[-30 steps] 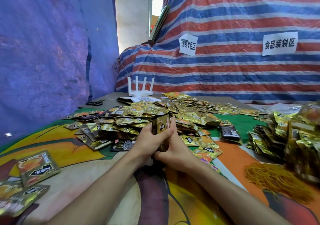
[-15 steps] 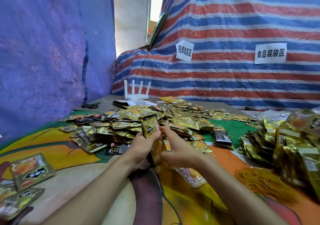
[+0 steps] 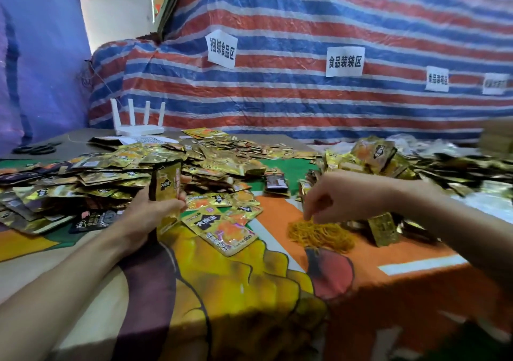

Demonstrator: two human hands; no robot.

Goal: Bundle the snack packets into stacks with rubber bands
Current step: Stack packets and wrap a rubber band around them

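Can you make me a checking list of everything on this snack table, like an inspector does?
Surface: table under a colourful printed cloth.
Job's things: stack of packets upright in the left hand; rubber bands piled on the cloth; loose packets heaped behind.
Clutter: scissors and a white router, far left.
Hands: left hand grips the stack; right hand reaches its fingers into the rubber bands, pinch unclear.
Cables: thin cord left of the router.
Surroundings: striped tarp with paper signs; blue tarp at left.
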